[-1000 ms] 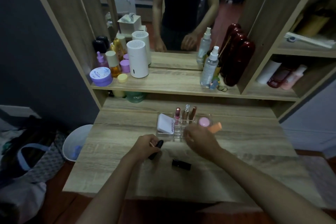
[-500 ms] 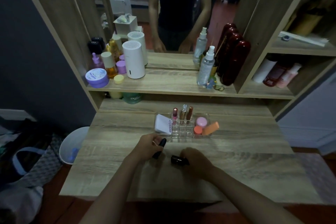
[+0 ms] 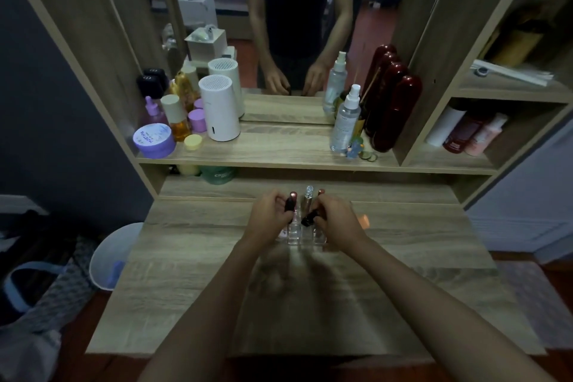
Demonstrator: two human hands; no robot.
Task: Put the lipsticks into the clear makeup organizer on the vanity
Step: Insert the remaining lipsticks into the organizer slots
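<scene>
Both hands are hovering over the clear makeup organizer (image 3: 294, 234), which is sitting toward the back of the wooden table (image 3: 198, 273). The left hand (image 3: 269, 216) is curling its fingers around a dark lipstick (image 3: 289, 205), holding it nearly upright above the organizer's left slots. The right hand (image 3: 336, 219) is pinching a second black lipstick (image 3: 309, 219), tilted with its lower end pointing down and left toward the middle slots. Whether either tube is already touching the organizer is hard to say, since the hands are covering most of it.

Between and just behind the two hands, three tubes are standing upright in the back row: a pink-capped lip gloss (image 3: 293, 195), a clear-topped gloss (image 3: 308, 192) and a brownish one (image 3: 321, 192) peeking past the right hand's fingers. An orange sponge (image 3: 363, 221) is showing just beside the right wrist.

On the shelf above the table, a white cylindrical humidifier (image 3: 219, 112) is standing near a purple jar (image 3: 154, 139), and a spray bottle (image 3: 347, 121) is standing next to dark red bottles (image 3: 395, 105).
</scene>
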